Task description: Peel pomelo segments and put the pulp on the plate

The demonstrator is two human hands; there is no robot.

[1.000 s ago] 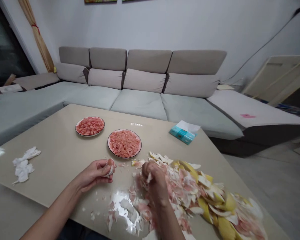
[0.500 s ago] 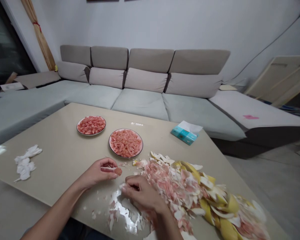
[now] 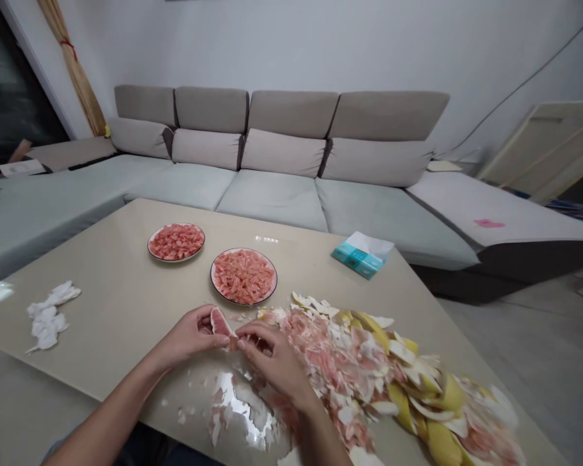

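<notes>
My left hand (image 3: 187,338) grips a pink pomelo segment (image 3: 219,321) just above the beige table (image 3: 116,285). My right hand (image 3: 274,362) meets it from the right, its fingertips pinched on the same segment. Right of my hands lies a big heap of pink membrane, white pith and yellow rind (image 3: 369,369). Just beyond my hands stands a plate of peeled pink flesh (image 3: 243,276), with a second plate (image 3: 175,242) further left. Small peel scraps (image 3: 233,408) lie on the table below my hands.
Crumpled white tissues (image 3: 48,314) lie at the table's left. A teal tissue pack (image 3: 362,254) sits near the far right edge. A grey corner sofa (image 3: 272,168) runs behind the table. The table's near edge is close under my forearms.
My right hand came off the peel heap, swung left and closed its fingertips on the segment in my left hand. The left hand turned the segment so its pink flesh shows.
</notes>
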